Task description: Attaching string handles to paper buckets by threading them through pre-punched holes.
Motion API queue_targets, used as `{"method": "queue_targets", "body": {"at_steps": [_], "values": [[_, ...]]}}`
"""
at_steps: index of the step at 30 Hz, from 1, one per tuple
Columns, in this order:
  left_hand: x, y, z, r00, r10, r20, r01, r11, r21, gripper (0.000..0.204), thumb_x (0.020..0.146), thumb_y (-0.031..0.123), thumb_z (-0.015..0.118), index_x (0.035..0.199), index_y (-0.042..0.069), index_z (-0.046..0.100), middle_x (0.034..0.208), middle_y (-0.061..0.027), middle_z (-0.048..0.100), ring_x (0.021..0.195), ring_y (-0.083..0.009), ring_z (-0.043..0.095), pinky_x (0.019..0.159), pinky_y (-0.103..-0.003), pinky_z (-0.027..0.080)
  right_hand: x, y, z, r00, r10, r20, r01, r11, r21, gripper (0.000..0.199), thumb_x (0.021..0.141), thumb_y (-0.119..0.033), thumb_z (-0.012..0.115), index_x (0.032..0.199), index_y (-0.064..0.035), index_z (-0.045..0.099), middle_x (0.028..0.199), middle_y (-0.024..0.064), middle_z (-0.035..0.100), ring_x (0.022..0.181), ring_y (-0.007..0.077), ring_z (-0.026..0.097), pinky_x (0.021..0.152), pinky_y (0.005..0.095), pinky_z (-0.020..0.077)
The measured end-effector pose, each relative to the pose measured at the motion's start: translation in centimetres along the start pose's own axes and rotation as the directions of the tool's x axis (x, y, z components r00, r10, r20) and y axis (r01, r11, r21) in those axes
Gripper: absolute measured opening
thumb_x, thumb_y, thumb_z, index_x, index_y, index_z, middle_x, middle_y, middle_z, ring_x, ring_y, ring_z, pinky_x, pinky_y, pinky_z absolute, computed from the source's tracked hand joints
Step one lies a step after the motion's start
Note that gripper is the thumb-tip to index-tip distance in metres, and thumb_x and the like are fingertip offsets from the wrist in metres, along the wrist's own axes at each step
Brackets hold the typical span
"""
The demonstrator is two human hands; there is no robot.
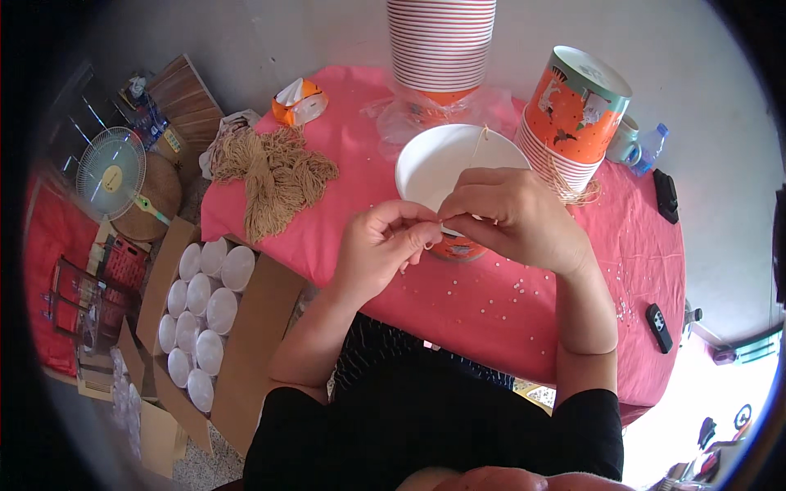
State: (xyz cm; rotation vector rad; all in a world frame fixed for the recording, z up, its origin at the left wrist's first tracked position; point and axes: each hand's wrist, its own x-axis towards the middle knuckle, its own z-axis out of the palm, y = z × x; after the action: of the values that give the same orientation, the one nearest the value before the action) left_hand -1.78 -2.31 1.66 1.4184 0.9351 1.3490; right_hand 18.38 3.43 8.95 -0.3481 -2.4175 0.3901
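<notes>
A paper bucket, white inside and orange printed outside, stands open on the table in front of me. A thin tan cord is fastened at its far rim and runs across the opening toward my right hand. My left hand and my right hand meet over the bucket's near rim, both closed in a pinch. The cord's end is between their fingertips, with a small loop showing under the left fingers. Part of the near rim is hidden behind the hands.
A tan cord bundle lies left on the pink cloth. Stacked buckets and upturned orange buckets stand behind. White dots are scattered nearby. A remote lies right; a carton of clear cups stands lower left.
</notes>
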Motion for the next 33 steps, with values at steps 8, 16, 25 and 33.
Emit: {"method": "queue_targets", "body": {"at_steps": [8,16,25,33], "values": [[0.3,0.2,0.2,0.997,-0.07,-0.022,0.067,0.991,-0.114,0.012,0.094,0.01,0.064,0.1,-0.001,0.063,0.081,-0.0085,0.068,0.053,-0.0042,0.05,0.046,-0.019,0.038,0.4,1.1,1.2,0.97,0.037,-0.241,-0.06,0.994,-0.09,0.014,0.075,0.0,0.072,0.089,-0.0016,0.068,0.084,0.0084,0.065,0.069,0.0227,0.064,0.059,0.0321,0.0508],[0.6,-0.2,-0.6,0.995,-0.099,0.005,0.096,0.948,-0.303,0.013,0.095,0.011,0.063,0.1,-0.001,0.061,0.078,-0.0093,0.067,0.047,-0.0049,0.045,0.041,-0.02,0.031,0.5,0.8,1.2,0.989,-0.104,-0.102,0.088,0.984,-0.152,0.016,0.069,-0.006,0.075,0.082,-0.0042,0.066,0.082,0.0063,0.064,0.068,0.0288,0.063,0.059,0.0373,0.049],[0.1,-0.5,-0.9,0.996,-0.045,0.078,0.062,0.974,-0.218,0.013,0.095,0.008,0.062,0.103,-0.001,0.063,0.087,-0.0063,0.067,0.075,-0.0065,0.06,0.059,-0.018,0.042,0.1,0.2,-0.6,0.991,-0.06,-0.116,0.045,0.991,-0.128,0.014,0.075,0.005,0.066,0.085,-0.0028,0.06,0.082,0.0096,0.06,0.068,0.0267,0.061,0.058,0.0344,0.0477],[0.0,-0.7,-0.7,0.995,-0.043,0.095,0.064,0.969,-0.24,0.012,0.093,0.007,0.064,0.102,0.0,0.064,0.082,0.0004,0.062,0.07,-0.0024,0.053,0.058,-0.018,0.039,0.0,0.0,-1.0,0.996,-0.029,-0.088,0.024,0.999,-0.049,0.013,0.075,0.005,0.067,0.085,-0.002,0.062,0.082,0.0089,0.061,0.069,0.0247,0.061,0.058,0.0343,0.0479]]}}
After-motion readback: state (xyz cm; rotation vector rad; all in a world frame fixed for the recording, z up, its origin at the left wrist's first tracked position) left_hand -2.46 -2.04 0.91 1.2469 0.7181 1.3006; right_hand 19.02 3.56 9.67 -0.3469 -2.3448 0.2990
